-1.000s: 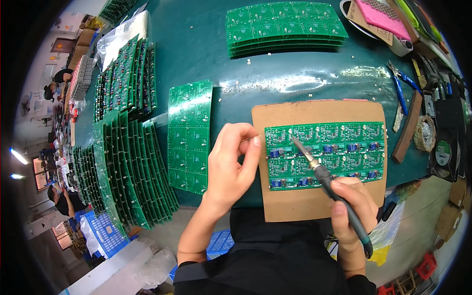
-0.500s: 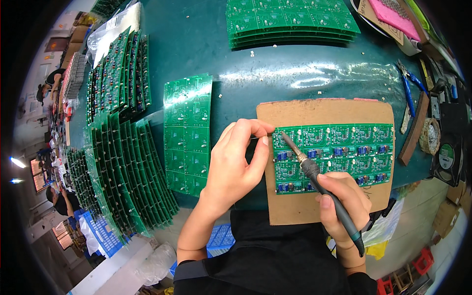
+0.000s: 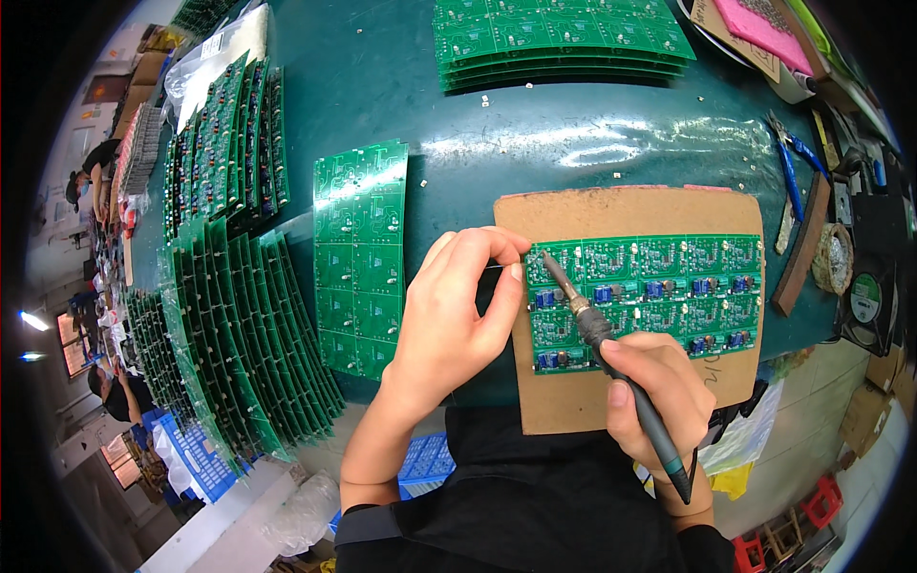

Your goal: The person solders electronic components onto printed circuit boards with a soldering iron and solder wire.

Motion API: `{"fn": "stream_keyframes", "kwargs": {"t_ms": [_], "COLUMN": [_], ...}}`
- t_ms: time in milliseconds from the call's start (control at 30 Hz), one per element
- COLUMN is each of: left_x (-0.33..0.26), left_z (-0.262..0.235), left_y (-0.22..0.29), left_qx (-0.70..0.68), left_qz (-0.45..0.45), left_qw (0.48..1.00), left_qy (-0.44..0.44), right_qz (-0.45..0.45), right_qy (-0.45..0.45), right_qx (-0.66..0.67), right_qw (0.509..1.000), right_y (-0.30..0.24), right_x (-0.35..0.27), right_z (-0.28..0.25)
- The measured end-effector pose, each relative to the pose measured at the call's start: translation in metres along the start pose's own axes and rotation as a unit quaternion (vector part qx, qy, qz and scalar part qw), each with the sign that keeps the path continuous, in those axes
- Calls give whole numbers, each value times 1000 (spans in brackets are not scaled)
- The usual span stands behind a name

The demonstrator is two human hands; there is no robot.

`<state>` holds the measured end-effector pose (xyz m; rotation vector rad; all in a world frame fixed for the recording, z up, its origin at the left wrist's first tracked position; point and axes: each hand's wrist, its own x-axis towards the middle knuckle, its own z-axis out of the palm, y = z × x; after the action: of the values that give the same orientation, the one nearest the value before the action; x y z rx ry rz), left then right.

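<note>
My right hand (image 3: pixel 666 396) grips a soldering iron (image 3: pixel 635 382) by its dark handle. The iron's tip is at the upper left corner of a green circuit board panel (image 3: pixel 659 291), which carries rows of blue and dark components. Beneath that panel lies a brown cardboard sheet (image 3: pixel 630 212). At the panel's left edge, my left hand (image 3: pixel 458 310) is closed, thumb and forefinger pinching a thin wire; its far end is hidden by the fingers. Left of this hand lies a bare green board panel (image 3: pixel 358 263).
Boards stand on edge in rows (image 3: pixel 244 334) at the left. A stack of green panels (image 3: pixel 564 48) lies at the far side. Blue-handled pliers (image 3: pixel 791 162), a brown bar (image 3: pixel 802 244) and a fan (image 3: pixel 867 301) are at the right. Tiny pale parts dot the table (image 3: pixel 458 124).
The iron has moved slightly left, its tip nearer the panel's upper left corner, and its handle end has shifted left too. My left hand keeps its pinch. The whole view has shifted slightly.
</note>
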<state>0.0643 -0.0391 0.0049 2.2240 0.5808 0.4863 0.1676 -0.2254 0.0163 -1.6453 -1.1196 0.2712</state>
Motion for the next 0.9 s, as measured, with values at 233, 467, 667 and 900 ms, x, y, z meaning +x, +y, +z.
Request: {"fn": "stream_keyframes", "kwargs": {"t_ms": [233, 467, 667, 900], "left_x": [0, -2, 8, 19], "left_z": [0, -2, 8, 29], "left_y": [0, 4, 20, 16], "left_qx": [21, 11, 36, 55], "left_qz": [16, 0, 76, 91], "left_qw": [1000, 1000, 996, 994], "left_qy": [-9, -19, -11, -26], "right_qz": [23, 38, 60, 75], "right_qy": [-6, 43, 39, 20], "right_qx": [10, -11, -14, -15], "right_qw": [1000, 998, 997, 997], "right_y": [-4, -4, 2, 1], "right_x": [1, -11, -14, -10], "right_z": [-2, -25, -34, -33]}}
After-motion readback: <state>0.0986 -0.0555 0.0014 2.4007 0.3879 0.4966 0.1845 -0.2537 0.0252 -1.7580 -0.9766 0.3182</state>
